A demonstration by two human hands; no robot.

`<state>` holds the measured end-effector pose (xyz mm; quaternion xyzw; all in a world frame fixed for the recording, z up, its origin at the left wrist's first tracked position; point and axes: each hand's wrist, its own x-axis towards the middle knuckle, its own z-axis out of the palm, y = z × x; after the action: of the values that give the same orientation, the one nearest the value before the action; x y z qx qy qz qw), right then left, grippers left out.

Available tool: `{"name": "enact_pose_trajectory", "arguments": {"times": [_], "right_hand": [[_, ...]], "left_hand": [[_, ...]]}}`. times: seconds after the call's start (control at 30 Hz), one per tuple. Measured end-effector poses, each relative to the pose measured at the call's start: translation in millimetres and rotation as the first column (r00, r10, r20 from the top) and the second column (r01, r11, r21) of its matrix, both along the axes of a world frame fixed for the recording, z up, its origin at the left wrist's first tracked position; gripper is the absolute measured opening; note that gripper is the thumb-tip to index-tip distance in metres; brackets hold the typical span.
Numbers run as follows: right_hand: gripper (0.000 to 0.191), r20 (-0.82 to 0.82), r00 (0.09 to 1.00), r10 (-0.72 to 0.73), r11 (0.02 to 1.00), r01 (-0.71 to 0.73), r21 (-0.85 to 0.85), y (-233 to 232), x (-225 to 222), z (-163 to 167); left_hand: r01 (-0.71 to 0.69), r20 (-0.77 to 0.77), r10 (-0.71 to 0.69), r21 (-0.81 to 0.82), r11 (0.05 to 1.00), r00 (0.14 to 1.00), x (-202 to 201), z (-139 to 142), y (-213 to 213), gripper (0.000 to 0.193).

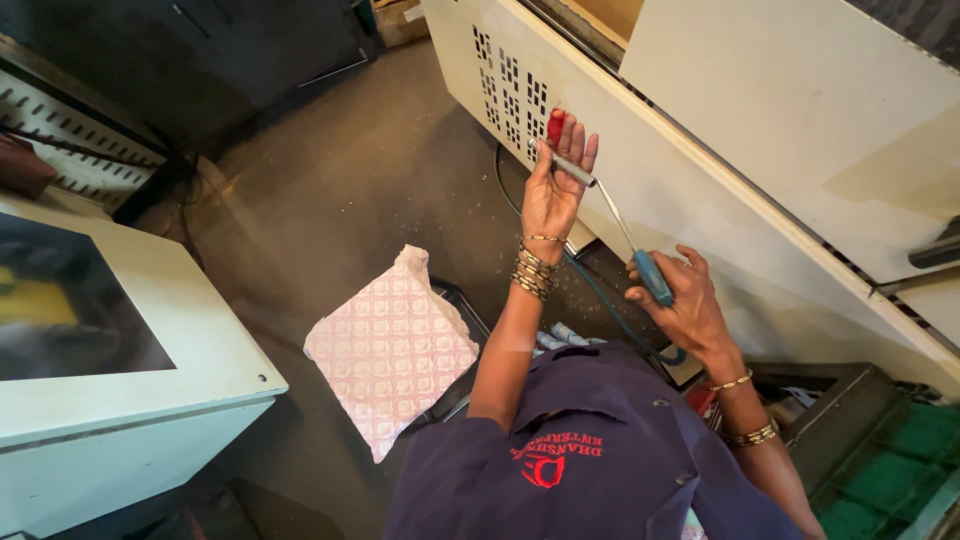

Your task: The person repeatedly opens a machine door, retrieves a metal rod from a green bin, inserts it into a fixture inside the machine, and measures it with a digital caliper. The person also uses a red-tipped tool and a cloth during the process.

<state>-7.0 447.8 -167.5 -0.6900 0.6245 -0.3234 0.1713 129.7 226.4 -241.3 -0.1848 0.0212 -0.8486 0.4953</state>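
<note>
Both hands on a two-handled rod tool beside the cream machine cabinet (640, 190).

I see my left hand (552, 195) closed on the red handle (556, 126), my right hand (683, 305) closed on the blue handle (653, 277). The metal rod (612, 215) runs diagonally between them, red end nearer the cabinet's vent panel (505, 85).

Dusty grey concrete floor (340, 190). Cream machine cabinet (760, 130) with vent slots on right; white cabinet (150, 400) on left. Dim, warm light.
</note>
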Motion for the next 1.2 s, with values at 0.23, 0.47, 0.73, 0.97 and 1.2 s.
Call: {"name": "enact_pose_trajectory", "arguments": {"times": [0.23, 0.47, 0.73, 0.97, 1.2], "right_hand": [[0.057, -0.006, 1.000, 0.013, 1.000, -0.013, 0.003, -0.4, 2.5, 3.5], [0.044, 0.009, 1.000, 0.002, 0.993, -0.003, 0.116, -0.5, -0.9, 5.5], [0.043, 0.097, 0.984, -0.148, 0.968, 0.125, 0.217, 1.7, -6.7, 21.0], [0.042, 0.028, 0.976, -0.214, 0.945, 0.200, 0.260, 7.6, -7.5, 18.5], [0.048, -0.073, 0.983, -0.167, 0.984, 0.162, -0.075, 29.4, -1.4, -24.1]], "left_hand": [[0.047, -0.027, -0.048, -0.014, 0.999, 0.998, -0.9, -4.8, 0.4, 0.041], [0.096, -0.054, -0.096, -0.006, 0.995, 0.994, 2.5, -6.3, 2.0, 0.038], [0.200, 0.163, -0.199, 0.010, 0.980, 0.966, -26.2, -0.1, 28.2, 0.028], [0.209, 0.199, -0.212, 0.035, 0.977, 0.957, -34.4, 4.1, 33.4, 0.027], [0.081, 0.330, 0.004, -0.243, 0.967, 0.944, -13.1, 8.5, 14.4, 0.049]]}}
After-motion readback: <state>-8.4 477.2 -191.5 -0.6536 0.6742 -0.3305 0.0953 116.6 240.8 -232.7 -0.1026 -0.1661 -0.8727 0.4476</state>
